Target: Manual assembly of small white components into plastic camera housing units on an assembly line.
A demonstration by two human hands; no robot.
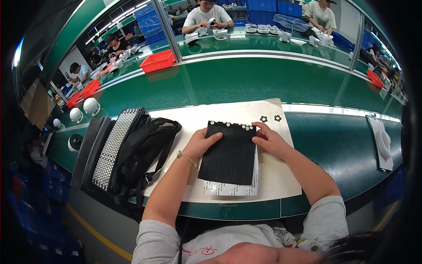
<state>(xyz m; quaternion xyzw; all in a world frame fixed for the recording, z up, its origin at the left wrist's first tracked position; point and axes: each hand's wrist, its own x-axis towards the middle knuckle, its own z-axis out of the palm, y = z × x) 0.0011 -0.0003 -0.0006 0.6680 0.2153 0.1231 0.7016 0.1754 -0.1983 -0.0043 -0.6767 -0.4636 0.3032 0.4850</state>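
Both of my hands hold a black sheet (229, 154) over a white board on the table. A row of small white round spots runs along its far edge. My left hand (203, 143) is closed on the left side, thumb on top and fingers mostly hidden. At the far right corner, my right hand (270, 140) pinches the sheet between thumb and fingers. A printed white sheet (231, 189) shows from under the near edge. Just beyond my right hand, two small black flower-shaped pieces (263, 119) lie on the board.
Left of the board (193, 110) lie a black mesh bag (149, 145) with straps and a stack of black sheets with white dots (110, 154). White round devices (91, 106) stand farther left. A white packet (380, 143) lies far right. Red bins (158, 60) and co-workers are across the bench.
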